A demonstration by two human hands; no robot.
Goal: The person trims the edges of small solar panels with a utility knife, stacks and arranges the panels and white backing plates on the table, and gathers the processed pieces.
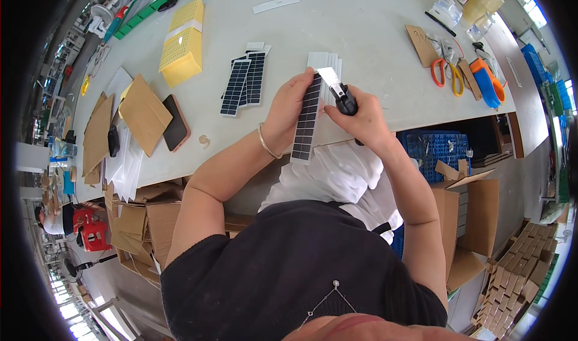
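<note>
The left hand (292,103) is closed on a long dark solar strip (307,121), with the thumb on its front and the fingers behind it. The strip stands nearly upright in the picture, above the near edge of the counter (361,34), and its lower end hangs past that edge. The right hand (361,121) is closed around a black scraper (342,94) with a flat pale blade; the blade tip is just beside the top of the strip (I cannot tell if it touches). A thin bracelet (268,145) is on the left wrist.

Behind the hands, white strips (325,61) lie flat on the counter. To the left of them is a small pile of more solar strips (244,82). Further left lie a yellow perforated box (182,43), a dark phone (176,123) and brown envelopes (144,112). On the right part of the counter are orange scissors (447,76) and an orange and blue tape dispenser (487,82), well apart from the hands. Under the counter stand open cardboard boxes (466,220) and a blue crate (436,148). White cloth (337,175) lies on the person's lap.
</note>
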